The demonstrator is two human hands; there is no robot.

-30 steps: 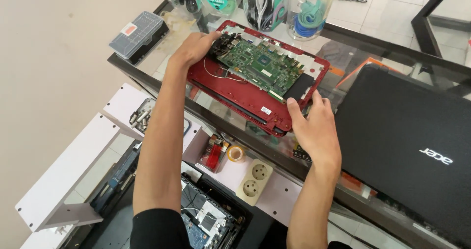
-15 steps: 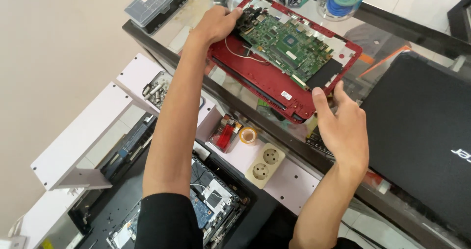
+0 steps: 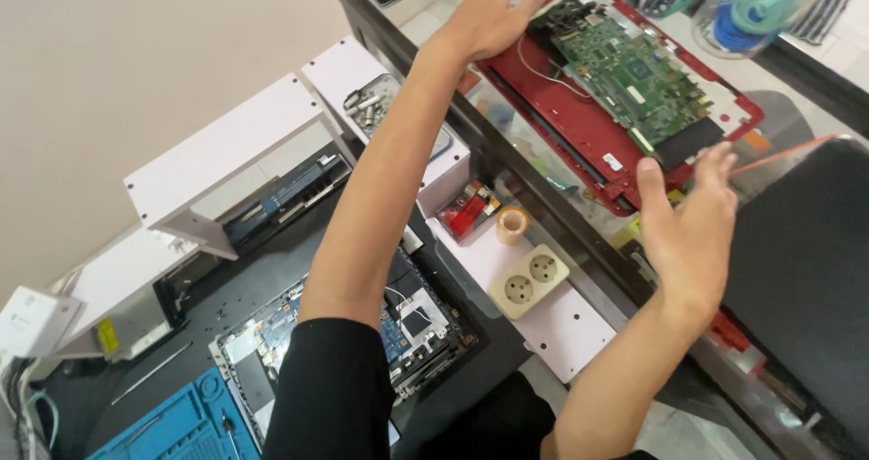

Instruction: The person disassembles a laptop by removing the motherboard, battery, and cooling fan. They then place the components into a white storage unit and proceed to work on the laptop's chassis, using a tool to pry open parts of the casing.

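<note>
Now your left hand [image 3: 489,16] rests flat on the far corner of the red laptop base [image 3: 561,138] on the glass desk [image 3: 543,166], steadying it; your right hand [image 3: 692,229] hovers open, empty, by its near edge.

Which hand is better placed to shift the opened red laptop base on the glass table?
Probably the left. The left hand rests on the far corner of the red laptop base, fingers flat on it. The right hand hovers open beside the near edge, apparently not touching.
</note>
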